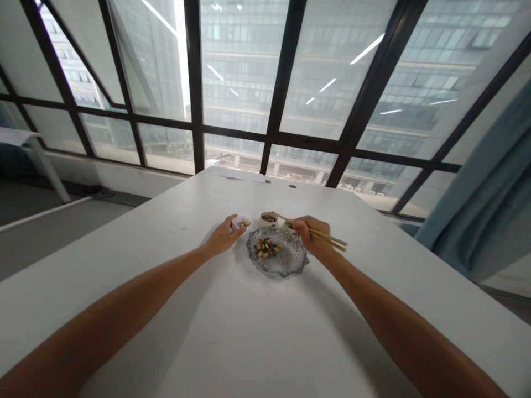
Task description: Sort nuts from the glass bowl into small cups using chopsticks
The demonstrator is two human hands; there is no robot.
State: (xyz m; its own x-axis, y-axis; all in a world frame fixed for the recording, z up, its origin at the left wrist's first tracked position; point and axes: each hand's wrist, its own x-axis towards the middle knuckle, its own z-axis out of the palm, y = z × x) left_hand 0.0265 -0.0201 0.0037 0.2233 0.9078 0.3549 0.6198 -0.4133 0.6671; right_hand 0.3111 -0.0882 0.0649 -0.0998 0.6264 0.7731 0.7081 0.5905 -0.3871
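My left hand point(224, 236) is closed around the side of a small white bowl point(237, 222) that holds a few pale nuts point(244, 223). In my right hand point(312, 235) is a pair of wooden chopsticks point(332, 240), their tips over a small round cup point(263, 222) of dark seeds point(269, 218). Another small cup point(287, 226) sits beside it, partly hidden by my right hand. In front of the cups lies a clear scalloped glass plate point(292, 264), with a heap of mixed nuts and dark seeds point(266, 248) on its left part.
Everything stands on a white table point(249, 342). Papers point(238, 175) and a small brown disc point(292, 186) lie near its far edge. Beyond are large dark-framed windows point(269, 121), with a blue curtain point(477, 182) at the right.
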